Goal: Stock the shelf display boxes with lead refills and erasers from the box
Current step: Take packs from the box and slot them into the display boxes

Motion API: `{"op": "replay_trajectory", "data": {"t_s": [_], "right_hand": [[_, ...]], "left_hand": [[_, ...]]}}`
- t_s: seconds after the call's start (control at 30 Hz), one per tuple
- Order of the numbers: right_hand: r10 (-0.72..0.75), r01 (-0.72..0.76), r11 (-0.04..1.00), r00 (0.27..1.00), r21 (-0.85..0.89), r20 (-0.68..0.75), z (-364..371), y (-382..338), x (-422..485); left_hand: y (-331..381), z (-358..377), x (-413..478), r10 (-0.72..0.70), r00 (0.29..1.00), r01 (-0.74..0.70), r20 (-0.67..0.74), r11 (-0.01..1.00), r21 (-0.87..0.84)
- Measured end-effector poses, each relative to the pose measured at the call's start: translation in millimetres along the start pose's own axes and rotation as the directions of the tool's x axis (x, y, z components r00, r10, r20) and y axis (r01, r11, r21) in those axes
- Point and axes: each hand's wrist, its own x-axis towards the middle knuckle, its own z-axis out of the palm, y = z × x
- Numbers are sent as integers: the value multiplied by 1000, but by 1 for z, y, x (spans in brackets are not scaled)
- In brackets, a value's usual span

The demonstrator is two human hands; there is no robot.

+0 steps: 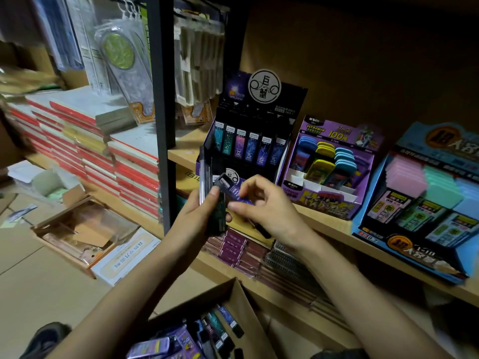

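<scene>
My left hand (pixel 201 211) grips a bundle of dark lead refill cases (pixel 216 203) held upright in front of the shelf. My right hand (pixel 264 203) pinches one refill case at the top of that bundle. Just behind them stands the black lead refill display box (pixel 255 136) with a row of coloured zodiac refills. To its right is a purple eraser display box (pixel 331 167) holding blue and yellow erasers. The cardboard supply box (pixel 241 304) sits below my arms, with several refills and purple packs inside.
A blue display box (pixel 427 203) with pastel erasers and lead packs sits at the far right of the wooden shelf (pixel 329 229). A black upright post (pixel 162 99) divides the shelving; stacked red notebooks (pixel 103 156) lie left. An open carton (pixel 85 229) rests on the floor.
</scene>
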Motion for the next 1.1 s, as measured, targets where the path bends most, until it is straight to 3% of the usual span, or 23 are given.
{"op": "replay_trajectory", "data": {"t_s": [0.17, 0.27, 0.4, 0.5, 0.63, 0.7, 0.8, 0.93, 1.0, 1.1], "right_hand": [[-41, 47, 967, 999, -250, 28, 3, 4, -1], [-21, 61, 938, 992, -342, 121, 2, 1, -2], [186, -163, 978, 963, -129, 195, -16, -5, -2], [233, -242, 969, 961, 48, 147, -29, -6, -1], [287, -189, 869, 945, 457, -155, -23, 0, 3], [278, -103, 863, 914, 494, -294, -21, -1, 4], [142, -21, 958, 902, 287, -408, -27, -13, 7], [-118, 84, 993, 854, -88, -507, -58, -47, 20], [-215, 51, 942, 852, -333, -477, -75, -61, 30], [-306, 8, 783, 875, -621, -374, -92, -73, 47]], "left_hand": [[3, -1, -2, 32, 999, -29, -41, 996, 80], [3, -3, -3, 77, 996, -71, -40, 990, 123], [4, -5, -1, 77, 995, -72, -57, 994, 85], [7, -8, 2, 81, 994, -78, -78, 996, 38], [12, -8, 2, 67, 996, -65, -59, 997, 30], [10, -4, 1, 61, 997, -58, -47, 996, 61], [8, 0, 1, 70, 997, -67, -37, 995, 67], [11, -5, 5, 99, 995, -99, -25, 995, -5], [12, -7, 7, 116, 993, -116, -16, 993, -15], [13, -7, 7, 127, 992, -127, -9, 992, 3]]}}
